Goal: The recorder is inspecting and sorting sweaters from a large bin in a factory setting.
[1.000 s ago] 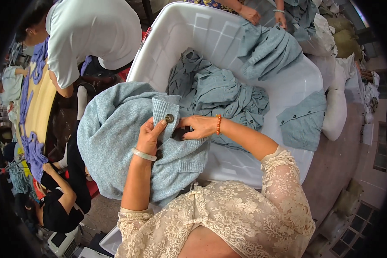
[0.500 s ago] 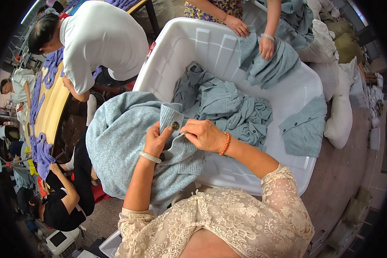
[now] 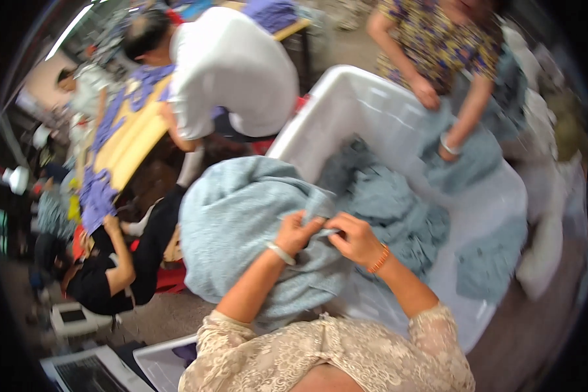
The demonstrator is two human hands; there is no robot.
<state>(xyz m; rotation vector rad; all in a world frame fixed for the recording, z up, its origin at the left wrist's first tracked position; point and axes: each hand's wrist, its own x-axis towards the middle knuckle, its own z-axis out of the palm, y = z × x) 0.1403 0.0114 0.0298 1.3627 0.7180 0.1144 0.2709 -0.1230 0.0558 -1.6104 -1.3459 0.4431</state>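
Observation:
A light blue-grey knit cardigan point(image 3: 235, 212) is bunched in a large heap over the near left corner of a white plastic tub point(image 3: 326, 98). My left hand point(image 3: 295, 235), with a pale bangle at its wrist, pinches the cardigan's edge between thumb and fingers. Close beside it, my right hand point(image 3: 354, 240) grips the same edge with closed fingers; an orange bead bracelet circles that wrist. Motion blur hides the edge's buttons. Darker blue-grey knits point(image 3: 398, 212) lie crumpled inside the tub, just beyond my right hand.
Across the tub, a co-worker in a patterned top point(image 3: 438, 39) handles a blue-grey garment point(image 3: 467, 163). Another buttoned garment point(image 3: 493, 261) lies at the tub's right side. To the left, people work around a wooden table point(image 3: 134, 153) with purple knits. White sacks point(image 3: 542, 242) line the right.
The whole view has shifted, so the scene sits farther right and lower, and is blurred. My hands remain on the cardigan's edge. The co-worker's hand has moved lower on the far garment.

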